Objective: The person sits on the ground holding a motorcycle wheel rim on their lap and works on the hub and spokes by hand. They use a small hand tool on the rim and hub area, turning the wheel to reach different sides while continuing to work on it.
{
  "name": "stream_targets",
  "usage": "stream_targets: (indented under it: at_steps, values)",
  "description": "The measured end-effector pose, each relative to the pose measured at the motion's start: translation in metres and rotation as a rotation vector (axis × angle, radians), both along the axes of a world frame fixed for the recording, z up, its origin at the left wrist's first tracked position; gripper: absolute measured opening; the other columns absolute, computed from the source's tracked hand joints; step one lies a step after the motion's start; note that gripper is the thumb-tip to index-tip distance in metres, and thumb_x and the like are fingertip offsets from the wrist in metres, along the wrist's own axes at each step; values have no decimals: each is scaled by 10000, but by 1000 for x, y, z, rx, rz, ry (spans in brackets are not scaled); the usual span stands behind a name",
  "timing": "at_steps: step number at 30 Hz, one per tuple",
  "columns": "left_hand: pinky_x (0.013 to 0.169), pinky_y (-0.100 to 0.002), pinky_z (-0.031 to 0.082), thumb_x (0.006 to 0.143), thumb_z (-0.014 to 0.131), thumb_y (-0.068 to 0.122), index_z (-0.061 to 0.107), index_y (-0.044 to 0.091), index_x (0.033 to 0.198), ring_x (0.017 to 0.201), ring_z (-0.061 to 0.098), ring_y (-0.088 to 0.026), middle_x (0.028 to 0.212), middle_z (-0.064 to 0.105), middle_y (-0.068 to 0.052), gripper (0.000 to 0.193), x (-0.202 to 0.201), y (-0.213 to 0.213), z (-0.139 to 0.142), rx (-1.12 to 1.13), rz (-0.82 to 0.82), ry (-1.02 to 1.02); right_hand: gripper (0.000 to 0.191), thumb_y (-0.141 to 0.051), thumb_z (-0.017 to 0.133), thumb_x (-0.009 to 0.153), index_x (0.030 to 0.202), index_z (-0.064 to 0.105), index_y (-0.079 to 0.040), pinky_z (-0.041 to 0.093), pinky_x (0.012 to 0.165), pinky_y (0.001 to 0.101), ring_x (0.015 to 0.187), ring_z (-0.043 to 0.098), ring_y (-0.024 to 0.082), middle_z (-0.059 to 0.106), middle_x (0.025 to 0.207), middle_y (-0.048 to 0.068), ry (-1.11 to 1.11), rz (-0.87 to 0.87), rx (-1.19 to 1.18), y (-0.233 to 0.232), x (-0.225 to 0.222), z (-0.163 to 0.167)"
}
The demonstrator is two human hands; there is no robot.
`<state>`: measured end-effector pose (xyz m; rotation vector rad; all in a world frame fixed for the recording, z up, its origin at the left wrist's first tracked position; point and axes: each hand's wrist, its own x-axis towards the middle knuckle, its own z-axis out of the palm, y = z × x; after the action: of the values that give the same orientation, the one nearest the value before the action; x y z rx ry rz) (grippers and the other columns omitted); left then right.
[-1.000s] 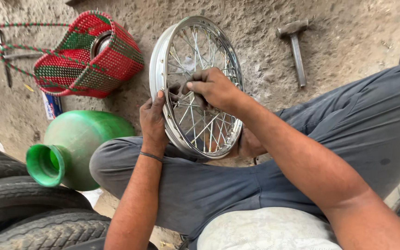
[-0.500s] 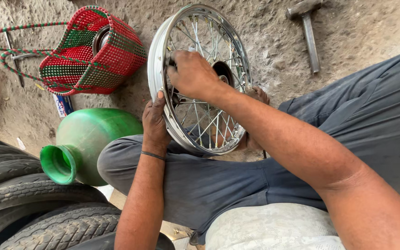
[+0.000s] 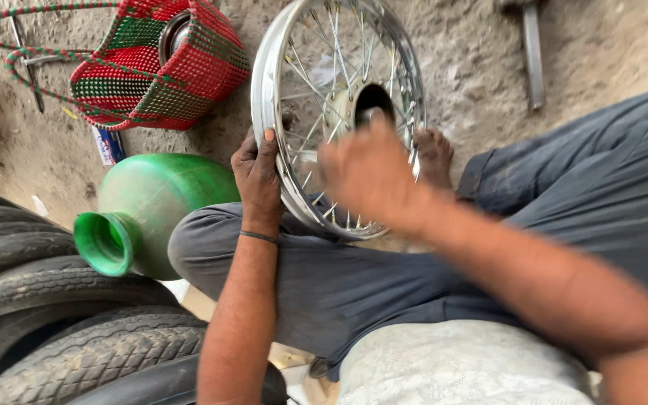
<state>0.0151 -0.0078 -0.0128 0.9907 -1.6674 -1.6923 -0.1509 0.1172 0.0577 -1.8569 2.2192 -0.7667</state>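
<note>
Dirt floor (image 3: 474, 67). Left hand (image 3: 258, 174) fingers wrapped on the spoked wheel rim (image 3: 264, 82), near edge; right hand (image 3: 369, 174) blurred before the spokes, grip unclear.

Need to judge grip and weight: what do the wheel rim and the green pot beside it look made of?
Wheel rim: looks like bright plated metal, mirror-shiny with thin wire spokes; left hand grips its edge.
Green pot: probably plastic, with an even colour, soft sheen and moulded mouth.
</note>
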Motion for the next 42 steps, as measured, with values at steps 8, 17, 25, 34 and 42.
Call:
stream_targets:
  at_steps: [8,17,25,34,42]
  values:
    - [752,-239,519,1037,645,383,726,-45,1122,821,634,-81,986,750,-26,443,-10,7,12,184,-68,53,191,-181,650,951,1003,658,3,554,696,477,731,709,366,683,741,179,-499,-37,76,10,14,-27]
    - [616,-260,455,1067,659,510,693,-9,955,688,549,-95,803,608,-29,532,-2,8,0,202,35,-71,182,-210,715,876,980,753,-66,598,757,451,776,728,336,769,866,165,-805,30,372,-25,-48,-33]
    - [523,-290,474,987,628,579,623,47,806,570,577,-134,690,622,-47,562,14,10,-7,273,193,-153,151,-168,736,950,980,716,-21,582,741,435,770,754,288,759,897,156,-776,79,-16,9,-16,-71]
    - [575,-298,551,980,672,492,632,39,904,620,646,-161,754,662,-72,461,11,11,-6,320,171,-37,215,-136,769,925,927,600,-3,568,682,429,683,710,323,686,751,162,-620,45,-117,-4,8,-58]
    - [544,-305,558,973,718,432,606,73,960,588,643,-152,748,645,-47,376,16,10,-16,361,195,22,171,-128,746,918,937,615,-19,593,710,402,740,728,269,681,786,128,-622,88,-53,-9,2,-48]
